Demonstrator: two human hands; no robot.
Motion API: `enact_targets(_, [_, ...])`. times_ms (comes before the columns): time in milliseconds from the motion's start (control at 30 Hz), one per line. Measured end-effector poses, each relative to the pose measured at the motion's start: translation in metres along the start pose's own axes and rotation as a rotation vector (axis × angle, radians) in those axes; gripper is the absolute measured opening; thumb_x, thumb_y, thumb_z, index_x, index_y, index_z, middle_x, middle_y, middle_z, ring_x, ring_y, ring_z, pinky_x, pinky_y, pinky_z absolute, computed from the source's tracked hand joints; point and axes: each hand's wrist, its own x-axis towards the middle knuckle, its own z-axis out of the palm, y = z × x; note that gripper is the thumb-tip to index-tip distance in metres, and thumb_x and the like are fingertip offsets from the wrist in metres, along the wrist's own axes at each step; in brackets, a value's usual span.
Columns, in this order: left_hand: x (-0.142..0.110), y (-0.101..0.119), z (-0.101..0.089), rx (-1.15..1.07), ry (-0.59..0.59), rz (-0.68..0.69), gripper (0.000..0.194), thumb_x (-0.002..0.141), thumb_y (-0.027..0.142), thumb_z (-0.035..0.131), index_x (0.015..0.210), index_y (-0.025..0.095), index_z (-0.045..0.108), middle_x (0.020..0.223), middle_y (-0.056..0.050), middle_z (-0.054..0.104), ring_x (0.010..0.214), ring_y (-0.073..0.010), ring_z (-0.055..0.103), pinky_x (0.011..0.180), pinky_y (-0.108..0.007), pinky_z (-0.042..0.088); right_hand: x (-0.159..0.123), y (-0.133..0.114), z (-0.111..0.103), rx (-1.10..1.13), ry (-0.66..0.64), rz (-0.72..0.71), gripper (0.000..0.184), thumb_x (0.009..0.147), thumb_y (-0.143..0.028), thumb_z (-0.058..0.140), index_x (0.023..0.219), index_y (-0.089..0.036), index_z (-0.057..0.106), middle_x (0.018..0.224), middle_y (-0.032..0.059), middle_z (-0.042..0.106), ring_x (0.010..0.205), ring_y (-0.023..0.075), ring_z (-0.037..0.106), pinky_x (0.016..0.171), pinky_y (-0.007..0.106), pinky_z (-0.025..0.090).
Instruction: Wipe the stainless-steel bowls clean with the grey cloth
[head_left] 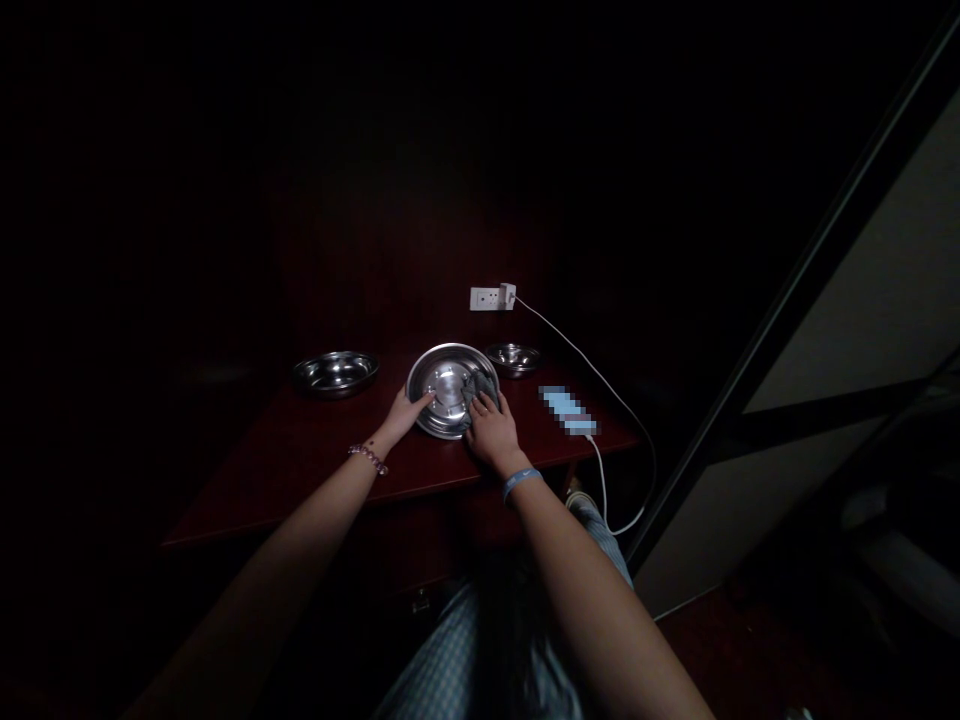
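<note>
Gripping a bowl by its left rim, left hand held it tilted, right hand pressed a cloth inside, two bowls beyond.

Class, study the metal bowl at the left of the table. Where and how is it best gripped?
Probably at the near rim of the bowl: come from the front, thumb inside, fingers outside. It sits open side up on the table, so that rim stands raised, with nothing before it.
</note>
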Motion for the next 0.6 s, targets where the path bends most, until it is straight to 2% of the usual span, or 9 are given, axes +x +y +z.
enact_targets(167, [0.001,-0.002,0.0,-0.001,0.016,0.01,0.047,0.074,0.021,0.081,0.118,0.014,0.069,0.13,-0.016,0.075,0.129,-0.032,0.067,0.118,-0.048,0.045,0.0,-0.012,0.003,0.037,-0.054,0.005,0.054,0.099,-0.026,0.051,0.146,0.0,0.059,0.152,0.0252,0.058,0.153,0.0338,0.044,0.132,0.05,0.016])
enact_targets(333, [0.003,-0.003,0.0,0.017,0.027,0.017,0.04,0.074,0.025,0.082,0.111,0.015,0.07,0.124,-0.016,0.077,0.126,-0.0337,0.068,0.118,-0.051,0.045,-0.004,-0.029,0.008,0.085,-0.093,-0.038,0.051,0.101,-0.027,0.052,0.145,-0.002,0.06,0.151,0.0231,0.06,0.147,0.0297,0.052,0.129,0.042,0.028])
enact_targets(467, [0.006,-0.006,-0.002,0.027,0.033,0.048,0.039,0.073,0.029,0.082,0.108,0.015,0.071,0.122,-0.015,0.078,0.127,-0.0332,0.067,0.117,-0.05,0.046,-0.005,-0.037,0.013,0.176,-0.094,-0.111,0.055,0.102,-0.028,0.051,0.152,-0.006,0.054,0.157,0.0187,0.055,0.149,0.0265,0.05,0.128,0.039,0.033])
enact_targets(600, [0.007,-0.009,-0.003,0.011,0.027,0.07,0.042,0.072,0.033,0.083,0.107,0.014,0.072,0.122,-0.016,0.078,0.126,-0.0333,0.068,0.117,-0.05,0.046,-0.002,-0.033,0.018,0.346,-0.099,-0.179,0.056,0.103,-0.027,0.047,0.157,-0.011,0.049,0.162,0.0132,0.05,0.152,0.0221,0.046,0.129,0.036,0.033])
